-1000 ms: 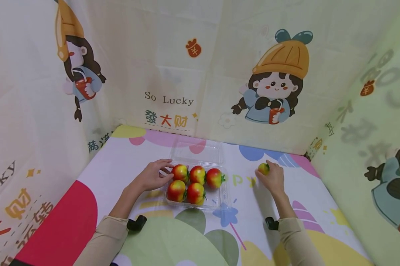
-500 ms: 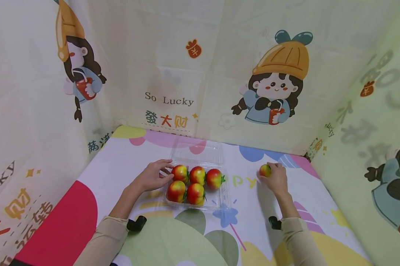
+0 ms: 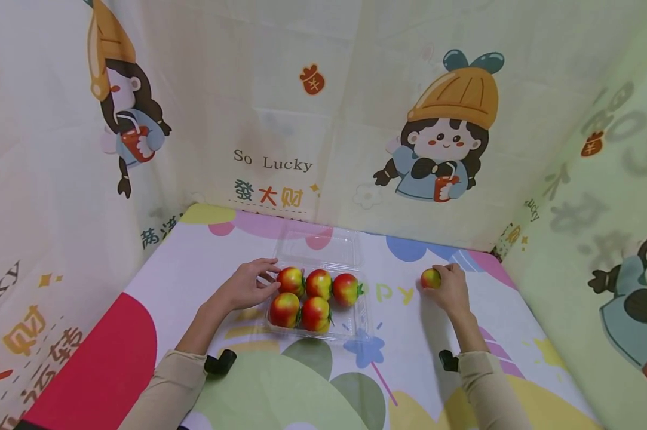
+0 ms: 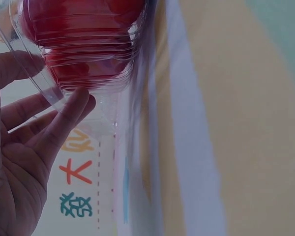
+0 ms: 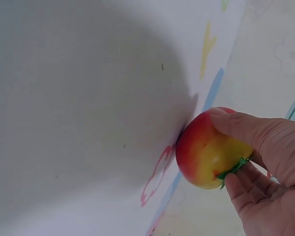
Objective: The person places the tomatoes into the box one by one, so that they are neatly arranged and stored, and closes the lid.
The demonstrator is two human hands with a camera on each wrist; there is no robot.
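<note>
A clear plastic box (image 3: 350, 325) lies open on the table, with several red-and-yellow tomatoes (image 3: 316, 315) in two rows inside it. My left hand (image 3: 250, 284) holds the box at its left edge; in the left wrist view its fingers (image 4: 71, 115) lie on both sides of the clear rim. Off to the right, my right hand (image 3: 448, 289) pinches another tomato (image 5: 206, 150) between thumb and fingers, its green leafy top turned toward the palm. That tomato is at or just above the tabletop; I cannot tell whether it touches.
The box's clear lid (image 3: 319, 246) is folded back flat behind it. A patterned cloth (image 3: 398, 334) covers the table. Printed curtains (image 3: 350, 119) stand close behind and on both sides. In the box, the front right corner holds no tomato.
My right hand has moved slightly to the right with its tomato, which is turned to show more red. The left hand and the box have stayed put.
</note>
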